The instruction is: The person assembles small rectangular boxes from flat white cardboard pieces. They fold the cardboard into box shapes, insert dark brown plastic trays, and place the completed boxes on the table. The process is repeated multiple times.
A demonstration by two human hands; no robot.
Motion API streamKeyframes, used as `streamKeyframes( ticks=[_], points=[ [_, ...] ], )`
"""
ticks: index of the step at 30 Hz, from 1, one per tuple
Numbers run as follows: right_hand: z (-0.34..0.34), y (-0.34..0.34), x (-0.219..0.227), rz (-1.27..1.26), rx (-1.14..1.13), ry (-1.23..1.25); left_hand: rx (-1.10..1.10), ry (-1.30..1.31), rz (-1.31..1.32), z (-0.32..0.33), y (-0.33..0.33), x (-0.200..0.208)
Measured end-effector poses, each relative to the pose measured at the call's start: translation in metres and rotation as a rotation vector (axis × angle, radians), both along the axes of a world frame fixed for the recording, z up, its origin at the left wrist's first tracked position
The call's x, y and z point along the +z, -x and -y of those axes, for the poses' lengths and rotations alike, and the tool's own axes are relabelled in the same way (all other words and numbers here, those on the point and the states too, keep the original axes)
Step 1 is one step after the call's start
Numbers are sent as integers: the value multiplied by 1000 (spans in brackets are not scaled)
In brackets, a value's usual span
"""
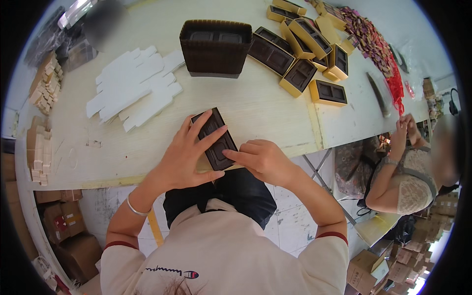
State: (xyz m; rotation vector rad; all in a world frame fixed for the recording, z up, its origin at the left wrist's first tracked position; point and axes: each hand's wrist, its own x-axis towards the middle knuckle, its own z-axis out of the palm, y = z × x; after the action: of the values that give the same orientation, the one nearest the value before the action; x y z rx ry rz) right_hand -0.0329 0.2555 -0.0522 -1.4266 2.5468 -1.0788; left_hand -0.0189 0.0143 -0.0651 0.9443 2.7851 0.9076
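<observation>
the dark brown plastic tray lies at the near edge of the table, angled, between both hands. the left hand holds it, fingers spread across its far part and thumb at its near end; the right hand has its fingers mostly curled, a fingertip at the tray's right edge, and i cannot tell whether it pinches or just presses. to handle it well, i'd keep the left hand steady, press lightly along the rim rather than into the recesses, and keep the near end fully supported; thin plastic like this probably dents easily. beyond it stands a tall nested stack of dark brown trays, the top one showing two recesses. to the far right, gold boxes lie heaped at odd angles, several lined with dark inserts; the nearest box's two recesses look bare. flat white cartons overlap at left.
</observation>
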Motion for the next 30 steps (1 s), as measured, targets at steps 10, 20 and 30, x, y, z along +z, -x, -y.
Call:
streamKeyframes(
  ticks=[10, 20, 30],
  points=[
    [27, -41, -16, -201, -296, -173, 82, 217, -226, -6, -9, 3],
    [12, -47, -8, -191, -484, -64, 276, -199, -194, 13, -5, 20],
    [-91, 108, 105, -675, -794, -146, 617, 214, -271, 121, 53, 26]
  ],
)
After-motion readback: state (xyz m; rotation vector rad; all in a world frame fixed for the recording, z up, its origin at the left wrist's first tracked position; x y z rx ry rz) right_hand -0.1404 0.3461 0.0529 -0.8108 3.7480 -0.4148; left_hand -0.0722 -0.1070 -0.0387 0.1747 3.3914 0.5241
